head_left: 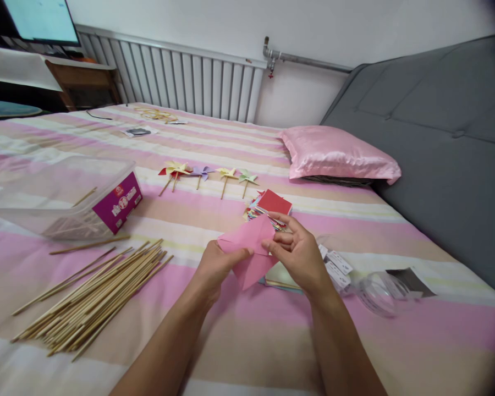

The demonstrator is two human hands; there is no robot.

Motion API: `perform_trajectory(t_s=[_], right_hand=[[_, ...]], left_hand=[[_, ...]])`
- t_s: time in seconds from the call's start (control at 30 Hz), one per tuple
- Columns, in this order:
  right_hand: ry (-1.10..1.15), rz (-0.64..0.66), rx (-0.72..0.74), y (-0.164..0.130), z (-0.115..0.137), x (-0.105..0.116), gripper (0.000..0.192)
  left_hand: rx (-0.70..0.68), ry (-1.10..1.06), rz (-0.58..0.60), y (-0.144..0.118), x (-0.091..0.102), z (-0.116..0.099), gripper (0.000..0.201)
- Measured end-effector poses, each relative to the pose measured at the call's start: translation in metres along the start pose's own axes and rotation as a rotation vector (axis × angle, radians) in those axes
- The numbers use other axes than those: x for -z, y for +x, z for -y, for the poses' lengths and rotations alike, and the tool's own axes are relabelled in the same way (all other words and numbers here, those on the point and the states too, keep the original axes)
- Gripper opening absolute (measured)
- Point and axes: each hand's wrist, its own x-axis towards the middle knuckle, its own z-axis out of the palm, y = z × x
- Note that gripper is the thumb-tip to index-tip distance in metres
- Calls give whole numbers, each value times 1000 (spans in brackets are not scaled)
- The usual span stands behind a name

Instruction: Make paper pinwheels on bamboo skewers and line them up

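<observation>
L hand (215, 265) & R hand (297, 254) both pinching pink paper (251, 247); purple box label (117, 204) w/ illegible writing.

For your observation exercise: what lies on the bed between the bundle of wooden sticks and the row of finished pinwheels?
In the head view, a clear plastic box with a purple label lies between the wooden sticks and the pinwheels.

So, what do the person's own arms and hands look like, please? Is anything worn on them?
Both forearms are bare up to the bottom edge of the picture, so no sleeves show. The left hand and the right hand wear no gloves. I see no watch, bracelet or ring, and the fingernails look short and unpainted.
</observation>
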Motion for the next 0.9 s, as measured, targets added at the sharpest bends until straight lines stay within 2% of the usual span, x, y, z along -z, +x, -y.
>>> perform_trajectory(t_s=[0.33, 0.53, 0.63, 0.7, 0.77, 0.9], right_hand=[[-3, -76, 58, 1, -3, 2, 45], [-48, -241, 91, 1, 1, 5, 41], [-68, -343, 142, -1, 6, 8, 35], [-70, -358, 190, -4, 10, 10, 29], [-91, -246, 211, -9, 15, 13, 22], [-196, 200, 149, -15, 21, 14, 17]], left_hand=[[21, 1, 12, 1, 3, 1, 27], [39, -69, -9, 1, 3, 1, 30], [66, -158, -59, 4, 6, 1, 32], [87, -241, -105, 6, 8, 1, 27], [101, -323, -142, 8, 10, -1, 22], [131, -438, -184, 9, 12, -6, 16]])
